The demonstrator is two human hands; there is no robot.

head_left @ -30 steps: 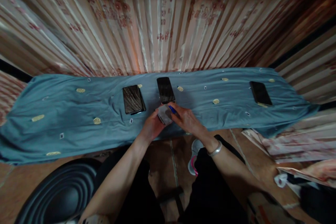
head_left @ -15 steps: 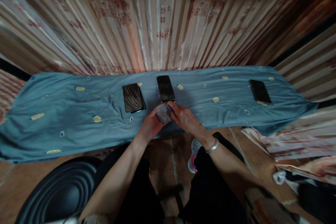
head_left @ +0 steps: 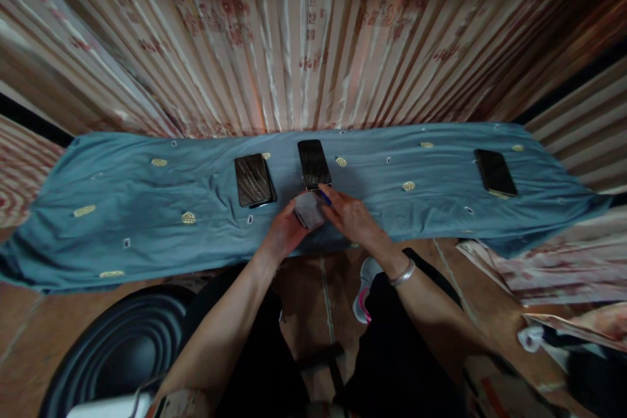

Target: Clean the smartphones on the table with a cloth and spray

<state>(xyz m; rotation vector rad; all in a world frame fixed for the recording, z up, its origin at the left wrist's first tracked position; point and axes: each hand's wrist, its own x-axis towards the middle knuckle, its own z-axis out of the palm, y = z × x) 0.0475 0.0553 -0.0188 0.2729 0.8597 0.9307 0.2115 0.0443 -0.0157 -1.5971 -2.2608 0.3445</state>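
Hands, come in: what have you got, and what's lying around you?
Left hand holds grey pad. Right hand grips blue pen at pad. Three phones on blue cloth; nearest phone just beyond pad.

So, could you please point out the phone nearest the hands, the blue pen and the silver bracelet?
phone nearest the hands (head_left: 313, 162), head view, middle of its dark screen.
blue pen (head_left: 324, 196), head view, exposed barrel.
silver bracelet (head_left: 403, 273), head view, band at the wrist.

A small pale grey pad (head_left: 308, 210), squarish and flat, sits tilted at the near edge of the blue cloth. A blue pen (head_left: 323, 196) lies slanted across its far right corner, tip toward the dark phone (head_left: 313, 164) just beyond.
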